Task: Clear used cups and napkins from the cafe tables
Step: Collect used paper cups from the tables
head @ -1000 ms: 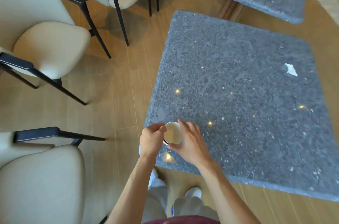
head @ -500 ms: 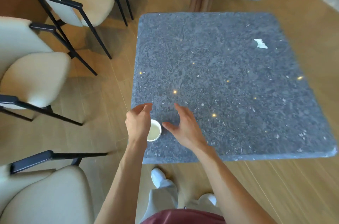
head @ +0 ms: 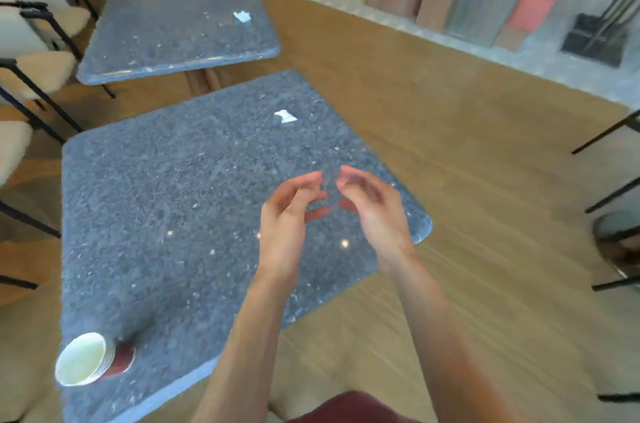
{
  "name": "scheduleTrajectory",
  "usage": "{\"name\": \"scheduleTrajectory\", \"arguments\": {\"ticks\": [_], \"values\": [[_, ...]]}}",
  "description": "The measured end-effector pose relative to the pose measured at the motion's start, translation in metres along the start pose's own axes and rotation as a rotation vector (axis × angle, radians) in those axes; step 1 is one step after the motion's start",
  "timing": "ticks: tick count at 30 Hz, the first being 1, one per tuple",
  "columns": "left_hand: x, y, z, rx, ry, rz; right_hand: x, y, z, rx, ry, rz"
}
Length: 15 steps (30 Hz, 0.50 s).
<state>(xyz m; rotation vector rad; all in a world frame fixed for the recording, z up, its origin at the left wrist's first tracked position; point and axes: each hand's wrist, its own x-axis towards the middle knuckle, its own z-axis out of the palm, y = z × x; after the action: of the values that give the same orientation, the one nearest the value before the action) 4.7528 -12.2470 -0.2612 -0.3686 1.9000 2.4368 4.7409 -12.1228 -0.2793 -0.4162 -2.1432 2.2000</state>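
Head view: speckled grey table [head: 173,201] on wood floor [head: 467,180], napkin [head: 285,116] lying on it.

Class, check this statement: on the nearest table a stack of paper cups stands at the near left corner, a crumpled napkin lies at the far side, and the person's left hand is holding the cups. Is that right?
Not quite. In the head view the left hand holds nothing; both hands hover empty over the nearest table, well right of the stack of paper cups. The rest holds: the cups stand at the near left corner, and the crumpled napkin lies at the far side.
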Motion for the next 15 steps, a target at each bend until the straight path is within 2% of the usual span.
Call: {"name": "scheduleTrajectory", "arguments": {"ticks": [6, 11, 15], "values": [[-0.008, -0.019, 0.124, 0.002, -0.27, 0.002, 0.002, -0.015, -0.138, 0.284, 0.183, 0.001], [-0.002, -0.037, 0.209, -0.002, -0.473, -0.021, 0.006, -0.009, -0.224, 0.401, 0.34, -0.033], [0.01, -0.056, 0.271, 0.018, -0.618, -0.05, 0.016, -0.002, -0.282, 0.403, 0.449, -0.057]]}}
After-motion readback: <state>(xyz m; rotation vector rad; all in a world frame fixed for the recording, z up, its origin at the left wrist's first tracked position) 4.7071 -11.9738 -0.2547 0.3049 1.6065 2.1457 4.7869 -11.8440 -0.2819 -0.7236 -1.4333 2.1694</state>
